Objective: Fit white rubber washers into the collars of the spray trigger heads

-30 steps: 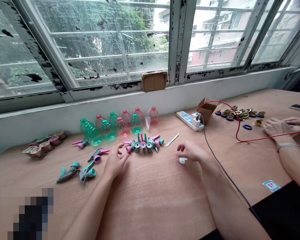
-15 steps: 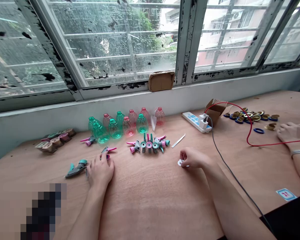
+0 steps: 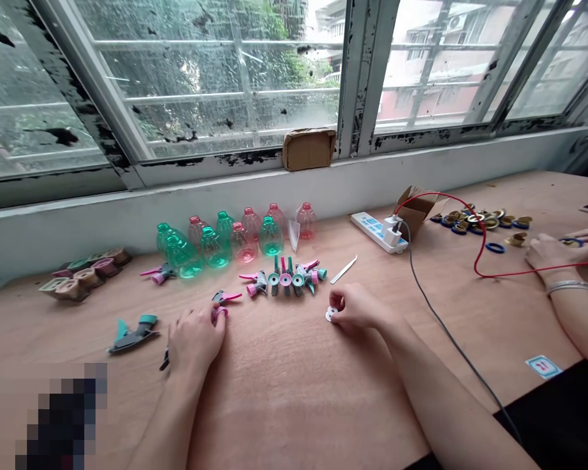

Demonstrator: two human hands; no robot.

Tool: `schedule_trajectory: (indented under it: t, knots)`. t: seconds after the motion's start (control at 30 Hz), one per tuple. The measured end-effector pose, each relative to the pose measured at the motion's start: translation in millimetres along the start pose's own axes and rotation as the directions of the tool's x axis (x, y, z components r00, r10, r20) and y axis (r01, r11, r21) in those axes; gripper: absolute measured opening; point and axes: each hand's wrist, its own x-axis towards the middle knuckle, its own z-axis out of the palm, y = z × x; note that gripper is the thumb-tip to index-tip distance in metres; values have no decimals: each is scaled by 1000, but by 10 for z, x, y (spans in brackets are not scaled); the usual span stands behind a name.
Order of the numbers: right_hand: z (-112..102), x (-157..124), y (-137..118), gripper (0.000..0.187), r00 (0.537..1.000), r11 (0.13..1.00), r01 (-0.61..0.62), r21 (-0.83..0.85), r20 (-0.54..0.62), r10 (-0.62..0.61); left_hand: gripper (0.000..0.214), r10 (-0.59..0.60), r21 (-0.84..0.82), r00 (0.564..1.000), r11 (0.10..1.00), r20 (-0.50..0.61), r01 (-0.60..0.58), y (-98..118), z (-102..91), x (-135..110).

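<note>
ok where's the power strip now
In the head view, the white power strip lies right of centre at the far edge of the table, just left of the cardboard box.

1. The single view is worn on the person's head, looking out from above and just behind the arms
2. It faces forward and down across a wooden table [image 3: 294, 385], toward a window [image 3: 210, 78] beyond its far side
3. The left hand [image 3: 195, 343] and right hand [image 3: 357, 307] sit close to the lens, in the lower middle of the frame
4. The window fills the upper part, farther off
5. A second person's forearm [image 3: 578, 320] comes in at the right edge, farther from the lens than the hands
</note>
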Motion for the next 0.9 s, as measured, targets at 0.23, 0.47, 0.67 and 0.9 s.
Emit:
schedule_trajectory:
  t: [0.23,0.47,0.67,0.9]
  knots:
    - [12,5,-52,12,999,999,19,41,-29,-18,35,94,8,993,996,-74,-94,7,34,-7]
    - [60,15,-13,9,995,997,67,39,-81,-63,36,67,-2,993,998,92,-67,7,86,8]
    - [148,69,-6,15,982,968,152,198,-139,-125,32,68,-143,997,987,-26,-71,-21,96,13]
    - [180,53,-161,14,879,858,421,293,-366,-306,27,-50,-631,965,765,-257,-129,122,-172,-147]
